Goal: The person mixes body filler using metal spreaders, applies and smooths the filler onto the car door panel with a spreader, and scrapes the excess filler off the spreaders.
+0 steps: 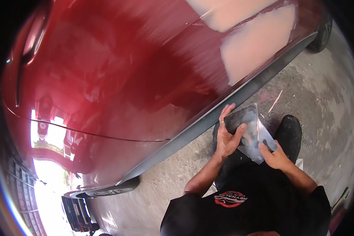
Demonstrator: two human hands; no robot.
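Observation:
My left hand [229, 139] grips a flat, greyish square plate [240, 114] from its left side, with the thumb lying across the face. From the right, my right hand [276, 155] pinches a thin, shiny flat spreader [266, 137] between thumb and fingers. The spreader overlaps the plate's right part, and a pale streak shows along its edge. Smeared pale patches lie on the plate. Both are held above my lap. Beyond them is the red car side [145, 78], with pale filler patches [255, 43] on it.
A dark grey sill trim [220, 114] runs diagonally along the car's lower edge, close to my left hand. A thin pale stick [275, 101] lies on the concrete floor [318, 90]. My dark shoe [291, 124] is beside it. A car wheel [324, 35] stands at upper right.

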